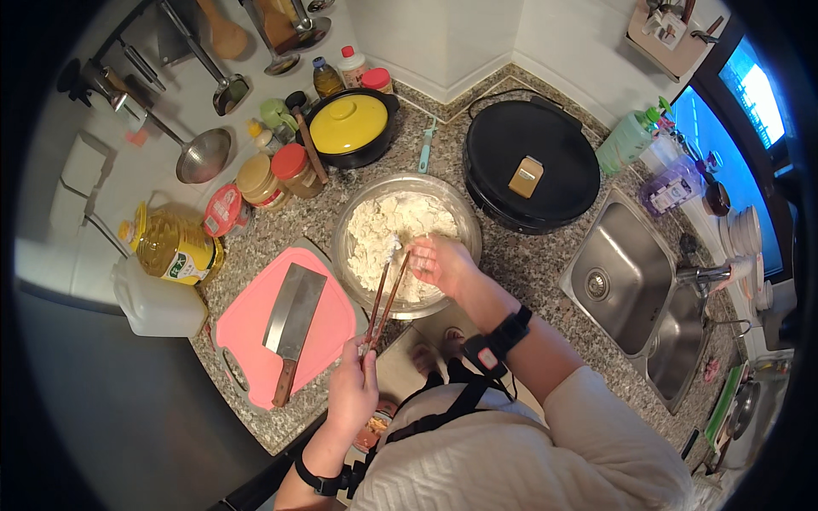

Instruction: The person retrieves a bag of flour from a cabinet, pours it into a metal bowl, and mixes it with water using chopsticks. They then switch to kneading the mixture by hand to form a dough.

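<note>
A stainless steel bowl (470, 214) on the counter holds pale, crumbly flour dough (377, 223). My left hand (353, 386) grips a pair of brown chopsticks (382, 306) near their rear ends, and they slant up over the bowl. White dough clings to the tip of one stick. Over the dough, my right hand (441, 265) has floury, bent fingers right by the other stick's tip; whether they pinch it or the dough is unclear. Left of the bowl, a cleaver (295, 313) with a wooden handle lies on a pink cutting board (243, 326).
Behind the bowl are a black pot with a yellow lid (348, 121), a teal-handled tool (425, 150) and a round black electric pan (530, 140). Jars (262, 182) and an oil bottle (176, 249) line the left side. A double steel sink (620, 274) is at right.
</note>
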The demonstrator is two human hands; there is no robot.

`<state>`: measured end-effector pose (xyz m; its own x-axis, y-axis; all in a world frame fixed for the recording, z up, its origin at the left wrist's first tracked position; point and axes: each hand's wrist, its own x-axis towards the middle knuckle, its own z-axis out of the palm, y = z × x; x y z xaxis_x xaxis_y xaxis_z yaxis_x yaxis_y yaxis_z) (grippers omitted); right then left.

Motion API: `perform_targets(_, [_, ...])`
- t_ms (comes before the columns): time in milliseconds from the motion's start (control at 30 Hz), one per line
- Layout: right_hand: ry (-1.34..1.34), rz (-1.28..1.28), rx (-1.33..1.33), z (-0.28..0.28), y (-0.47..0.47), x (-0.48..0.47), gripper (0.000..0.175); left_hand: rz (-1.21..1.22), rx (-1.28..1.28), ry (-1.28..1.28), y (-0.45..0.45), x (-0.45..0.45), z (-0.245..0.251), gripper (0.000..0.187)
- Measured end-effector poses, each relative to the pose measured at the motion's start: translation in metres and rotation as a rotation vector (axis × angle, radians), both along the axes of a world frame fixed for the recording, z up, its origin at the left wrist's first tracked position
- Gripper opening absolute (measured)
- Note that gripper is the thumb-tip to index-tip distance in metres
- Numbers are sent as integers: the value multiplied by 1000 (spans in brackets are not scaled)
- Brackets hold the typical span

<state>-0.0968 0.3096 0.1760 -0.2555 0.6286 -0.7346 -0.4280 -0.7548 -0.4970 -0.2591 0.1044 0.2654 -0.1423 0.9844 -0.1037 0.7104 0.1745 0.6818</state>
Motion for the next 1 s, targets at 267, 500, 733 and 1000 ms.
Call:
perform_targets(267, [-423,188,377,1,-45,-4,36,-197,166,434,33,1,-6,27])
perform_targets(500, [-145,351,202,27,-49,-9,36,-339,169,688,30,11,0,34])
perform_targets(733, [-290,493,197,0,-39,-2,40,-476,254,860,31,10,11,52])
perform_targets(1000, [-368,249,169,18,-46,-18,29,-482,288,851,32,11,20,51])
